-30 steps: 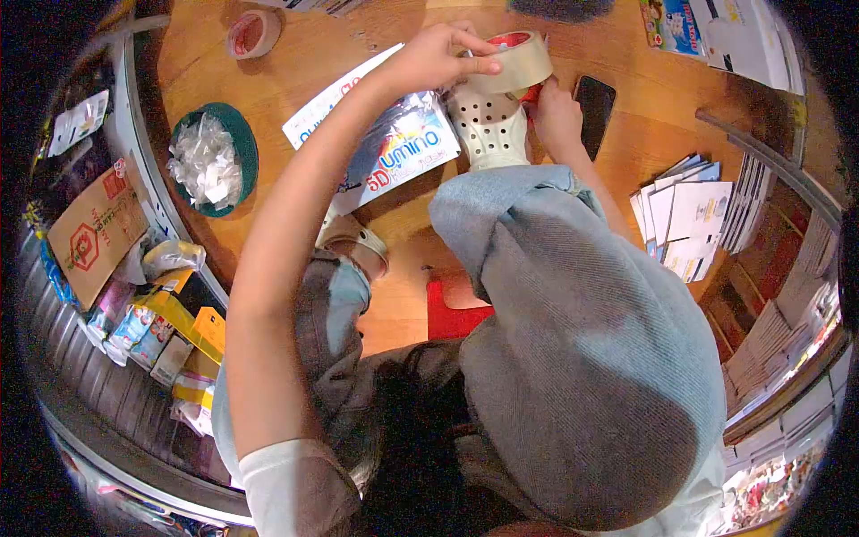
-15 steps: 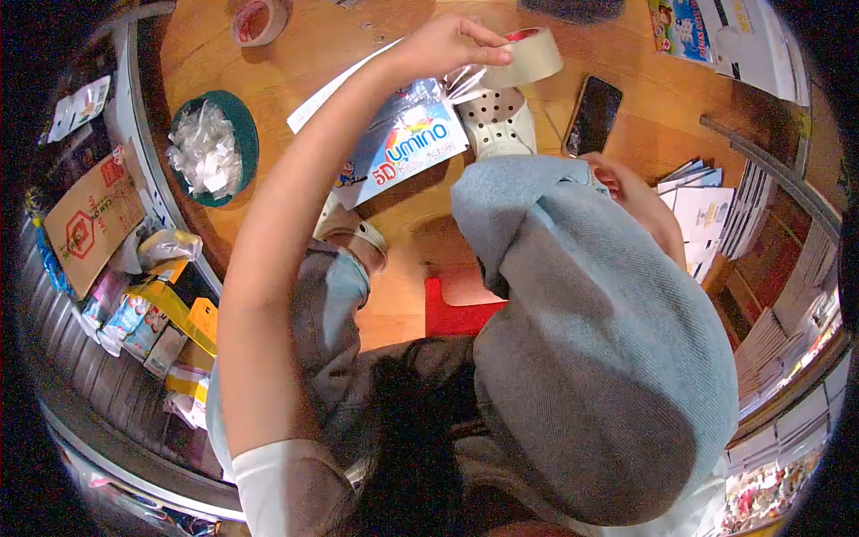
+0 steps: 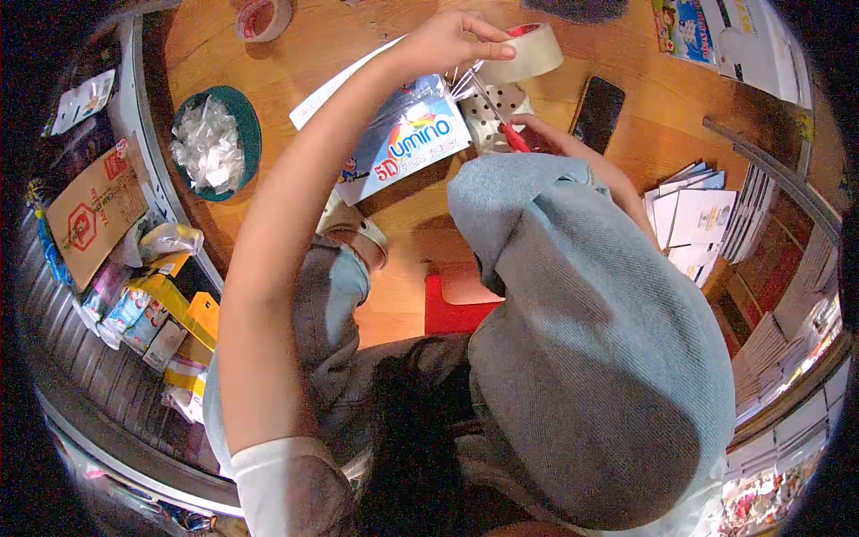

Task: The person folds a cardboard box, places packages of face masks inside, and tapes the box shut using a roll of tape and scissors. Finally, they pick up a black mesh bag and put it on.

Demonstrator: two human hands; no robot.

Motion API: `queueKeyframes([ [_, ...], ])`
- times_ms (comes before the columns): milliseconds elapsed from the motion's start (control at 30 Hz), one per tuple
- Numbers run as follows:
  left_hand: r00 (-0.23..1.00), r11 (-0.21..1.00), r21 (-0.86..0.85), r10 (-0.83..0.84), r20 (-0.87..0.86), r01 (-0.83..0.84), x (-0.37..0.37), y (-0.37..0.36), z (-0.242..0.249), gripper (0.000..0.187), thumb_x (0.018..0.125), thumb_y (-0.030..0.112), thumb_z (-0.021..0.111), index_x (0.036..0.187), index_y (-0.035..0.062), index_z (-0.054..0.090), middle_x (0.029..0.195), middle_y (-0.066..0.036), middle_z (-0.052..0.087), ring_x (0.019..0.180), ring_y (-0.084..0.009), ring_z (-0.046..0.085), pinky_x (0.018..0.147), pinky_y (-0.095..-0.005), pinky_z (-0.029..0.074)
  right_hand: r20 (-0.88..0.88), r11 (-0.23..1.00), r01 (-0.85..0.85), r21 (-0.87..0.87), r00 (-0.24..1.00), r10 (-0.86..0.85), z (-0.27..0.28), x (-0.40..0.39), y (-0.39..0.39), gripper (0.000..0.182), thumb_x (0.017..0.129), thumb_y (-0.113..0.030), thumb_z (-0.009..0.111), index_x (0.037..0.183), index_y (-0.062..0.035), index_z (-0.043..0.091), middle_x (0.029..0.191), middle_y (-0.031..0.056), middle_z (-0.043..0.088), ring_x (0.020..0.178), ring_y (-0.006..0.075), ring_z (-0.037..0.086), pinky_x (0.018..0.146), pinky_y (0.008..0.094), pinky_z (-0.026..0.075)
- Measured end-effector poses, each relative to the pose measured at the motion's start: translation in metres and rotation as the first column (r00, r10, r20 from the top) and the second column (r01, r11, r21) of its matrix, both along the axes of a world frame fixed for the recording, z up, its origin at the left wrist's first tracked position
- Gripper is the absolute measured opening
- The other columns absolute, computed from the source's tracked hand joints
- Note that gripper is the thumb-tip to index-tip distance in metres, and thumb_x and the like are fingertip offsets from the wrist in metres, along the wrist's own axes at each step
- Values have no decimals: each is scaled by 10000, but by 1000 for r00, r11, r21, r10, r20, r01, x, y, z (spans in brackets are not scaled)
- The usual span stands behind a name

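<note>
My left hand [image 3: 458, 40] pinches a roll of clear packing tape [image 3: 537, 55] at the top centre. A shiny strip of tape runs from the roll to a flat printed pack [image 3: 398, 143] marked "5D umino", which lies on the floor below my wrist. From the right, my right hand [image 3: 544, 136] grips scissors [image 3: 513, 138] with red handles; their blades point up at the strip, close to the roll. My knee hides part of the right hand. A cream shoe with dark holes [image 3: 490, 130] is just beneath the scissors.
On the left stands a green bowl [image 3: 249, 148] full of crumpled clear plastic. Another tape roll [image 3: 264, 20] is behind it. A phone [image 3: 597, 116] lies on the wooden floor, with stacked booklets [image 3: 693, 219] to the right. Packets and a brown paper bag [image 3: 97, 210] line the left side.
My right hand has come up from beside the knee with the red-handled scissors, bringing their blades to the tape strip. My left hand keeps the roll in nearly the same place.
</note>
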State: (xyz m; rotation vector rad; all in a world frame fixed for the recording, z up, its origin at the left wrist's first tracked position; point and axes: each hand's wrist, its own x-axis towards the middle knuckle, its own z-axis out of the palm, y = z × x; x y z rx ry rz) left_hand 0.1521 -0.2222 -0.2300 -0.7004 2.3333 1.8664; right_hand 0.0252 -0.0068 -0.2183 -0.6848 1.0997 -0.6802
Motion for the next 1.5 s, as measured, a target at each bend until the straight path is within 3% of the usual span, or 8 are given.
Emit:
queueKeyframes([
  [400,999,992,126,11,30,-15,1,-5,-15,364,770,366,663,971,63,677,903,-61,646,857,-154,569,790,-296,434,-60,1000,20,-15,998,-21,-2,8,-8,428,839,-238,588,1223,-141,425,937,29,493,852,133,469,773,237,384],
  [533,1000,999,46,2,-10,-1,2,-5,-15,360,772,361,662,970,61,677,904,-67,646,862,-152,570,793,-295,432,-88,999,9,-50,996,-13,-7,8,-5,430,830,-206,600,1221,-149,429,933,18,480,845,126,462,750,216,376],
  [633,999,999,33,-2,-39,3,1,-5,-15,359,773,357,661,966,55,677,899,-71,648,846,-151,575,789,-291,435,29,996,77,37,997,-78,-6,11,-7,435,824,-165,603,1221,-149,428,937,18,479,853,121,460,749,204,370],
  [800,999,995,101,-6,-34,10,0,-4,-15,361,772,357,662,963,50,677,898,-72,648,841,-161,579,800,-298,433,-38,990,138,18,990,-137,-8,17,-4,419,818,-126,597,1205,-139,438,877,11,502,798,116,480,709,207,390],
  [1000,998,1000,19,6,-62,-4,1,-4,-17,373,762,361,673,961,46,676,871,-78,648,833,-152,579,782,-291,437,-37,990,142,24,989,-141,-17,16,-2,410,806,-104,599,1185,-135,448,861,13,528,766,107,493,668,212,397],
  [1100,996,987,161,18,83,-31,1,-4,-15,385,758,377,674,965,52,677,859,-81,648,855,-155,579,798,-292,433,-44,989,148,9,988,-147,-15,15,-2,390,804,-94,594,1169,-126,462,867,16,539,771,104,495,665,215,396],
  [1400,987,990,20,140,76,-141,1,-5,-13,435,745,439,668,989,79,674,954,-64,655,914,-149,575,878,-298,399,-202,997,78,-27,976,-81,-26,8,1,327,827,-137,570,1144,-106,501,777,4,556,726,100,510,653,236,418],
  [1500,985,984,53,169,37,-171,3,-4,-10,392,792,373,628,1056,84,643,1031,-97,628,977,-191,565,897,-301,389,-243,990,104,-96,962,-125,-30,-2,6,324,824,-177,585,1129,-97,514,776,28,591,717,109,545,641,251,438],
])
